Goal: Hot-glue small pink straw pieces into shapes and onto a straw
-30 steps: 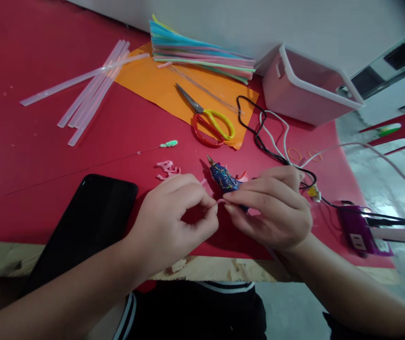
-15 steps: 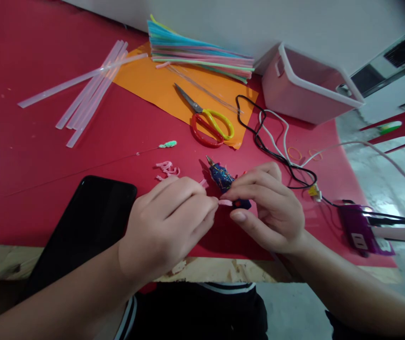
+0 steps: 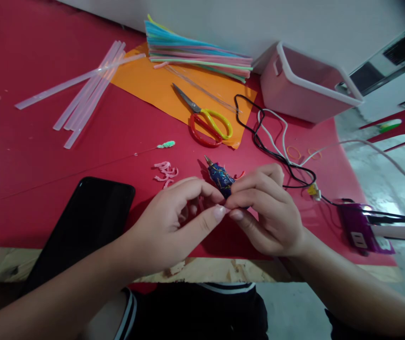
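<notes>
At the front of the red table, my left hand [image 3: 184, 222] and my right hand [image 3: 268, 208] meet fingertip to fingertip. Both pinch a short pink pipe cleaner piece [image 3: 227, 210], of which only a sliver shows between the fingers. Just beyond my fingertips lies a dark blue glue gun [image 3: 220, 178], its metal nozzle pointing away to the left; my right hand covers its rear. Several curled pink pipe cleaner pieces [image 3: 167, 172] lie left of it. Farther left, a thin stem with a mint-green fuzzy tip [image 3: 167, 144] rests on the table.
Scissors [image 3: 202, 118] lie on orange paper [image 3: 142, 80], below a bundle of pipe cleaners [image 3: 198, 52]. Clear glue sticks [image 3: 92, 89] are at back left, a black phone [image 3: 85, 222] at front left. Right are a pink bin [image 3: 294, 89], tangled cables [image 3: 259, 137] and a purple box [image 3: 358, 229].
My left hand has turned, its thumb now on top and its fingers less curled. My right thumb and forefinger have closed on the pink piece, which was more exposed before.
</notes>
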`<control>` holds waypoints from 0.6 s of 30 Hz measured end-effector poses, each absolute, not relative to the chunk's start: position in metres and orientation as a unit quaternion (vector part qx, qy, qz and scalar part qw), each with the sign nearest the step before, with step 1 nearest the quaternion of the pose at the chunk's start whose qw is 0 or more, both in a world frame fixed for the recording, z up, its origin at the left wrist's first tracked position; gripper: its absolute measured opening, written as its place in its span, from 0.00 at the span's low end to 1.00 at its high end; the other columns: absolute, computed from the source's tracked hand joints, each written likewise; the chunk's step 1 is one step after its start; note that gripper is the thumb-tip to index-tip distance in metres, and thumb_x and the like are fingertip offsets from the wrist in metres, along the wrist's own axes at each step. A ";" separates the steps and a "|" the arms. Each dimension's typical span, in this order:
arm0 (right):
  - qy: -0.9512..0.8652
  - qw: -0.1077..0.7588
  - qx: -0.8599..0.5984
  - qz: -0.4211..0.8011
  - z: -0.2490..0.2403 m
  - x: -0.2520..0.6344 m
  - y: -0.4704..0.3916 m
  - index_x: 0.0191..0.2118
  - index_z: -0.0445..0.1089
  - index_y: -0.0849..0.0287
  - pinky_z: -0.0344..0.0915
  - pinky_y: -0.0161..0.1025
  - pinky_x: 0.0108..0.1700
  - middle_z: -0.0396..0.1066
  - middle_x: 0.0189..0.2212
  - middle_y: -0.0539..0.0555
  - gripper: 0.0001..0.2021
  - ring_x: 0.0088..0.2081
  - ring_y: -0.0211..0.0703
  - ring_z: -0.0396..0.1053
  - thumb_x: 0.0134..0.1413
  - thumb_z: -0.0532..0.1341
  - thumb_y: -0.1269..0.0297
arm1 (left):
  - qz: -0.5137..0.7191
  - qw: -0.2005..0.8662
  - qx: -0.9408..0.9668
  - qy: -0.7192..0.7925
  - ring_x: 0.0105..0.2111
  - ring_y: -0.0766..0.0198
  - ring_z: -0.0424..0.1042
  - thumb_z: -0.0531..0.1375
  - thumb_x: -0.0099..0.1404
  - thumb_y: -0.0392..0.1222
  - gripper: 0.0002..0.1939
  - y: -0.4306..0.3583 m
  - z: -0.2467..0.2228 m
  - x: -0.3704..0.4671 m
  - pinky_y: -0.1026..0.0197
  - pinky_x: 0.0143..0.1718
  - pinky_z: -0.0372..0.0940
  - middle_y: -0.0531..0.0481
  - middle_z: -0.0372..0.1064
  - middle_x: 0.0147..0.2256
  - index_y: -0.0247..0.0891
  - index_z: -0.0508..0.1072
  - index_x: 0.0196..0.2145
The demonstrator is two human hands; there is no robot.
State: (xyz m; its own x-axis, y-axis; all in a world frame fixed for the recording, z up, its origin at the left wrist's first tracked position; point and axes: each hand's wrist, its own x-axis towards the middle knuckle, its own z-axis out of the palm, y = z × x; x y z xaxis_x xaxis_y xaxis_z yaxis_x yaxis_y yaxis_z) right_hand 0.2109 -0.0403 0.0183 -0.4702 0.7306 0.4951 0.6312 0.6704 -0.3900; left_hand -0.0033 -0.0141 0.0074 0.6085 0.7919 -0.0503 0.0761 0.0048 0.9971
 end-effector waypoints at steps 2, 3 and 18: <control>-0.852 0.324 -0.402 0.087 0.018 0.211 -0.041 0.37 0.70 0.58 0.55 0.47 0.45 0.71 0.34 0.51 0.05 0.37 0.41 0.66 0.65 0.58 0.67 | 0.282 0.644 0.623 0.342 0.28 0.68 0.66 0.60 0.69 0.43 0.06 -0.013 0.009 -0.001 0.64 0.28 0.63 0.55 0.67 0.30 0.38 0.72 0.36; -0.850 0.323 -0.405 0.095 0.019 0.211 -0.041 0.37 0.70 0.58 0.56 0.47 0.45 0.71 0.34 0.51 0.05 0.37 0.41 0.66 0.65 0.57 0.67 | 0.278 0.652 0.616 0.345 0.28 0.68 0.65 0.60 0.69 0.43 0.06 -0.013 0.009 0.000 0.65 0.28 0.62 0.55 0.67 0.30 0.38 0.72 0.35; -0.842 0.346 -0.384 0.155 0.022 0.206 -0.039 0.34 0.72 0.56 0.58 0.44 0.44 0.71 0.31 0.49 0.06 0.35 0.39 0.66 0.63 0.64 0.62 | 0.320 0.521 0.732 0.301 0.28 0.67 0.69 0.58 0.66 0.30 0.08 -0.009 0.005 -0.001 0.65 0.30 0.63 0.53 0.70 0.28 0.37 0.72 0.29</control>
State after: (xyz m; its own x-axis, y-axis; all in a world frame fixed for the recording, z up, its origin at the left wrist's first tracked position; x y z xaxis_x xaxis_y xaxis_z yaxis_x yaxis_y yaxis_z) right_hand 0.2063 -0.0389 0.0223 -0.4654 0.7542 0.4633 0.5402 0.6567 -0.5263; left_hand -0.0009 -0.0095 0.0054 0.6140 0.7742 0.1538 0.1083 -0.2756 0.9551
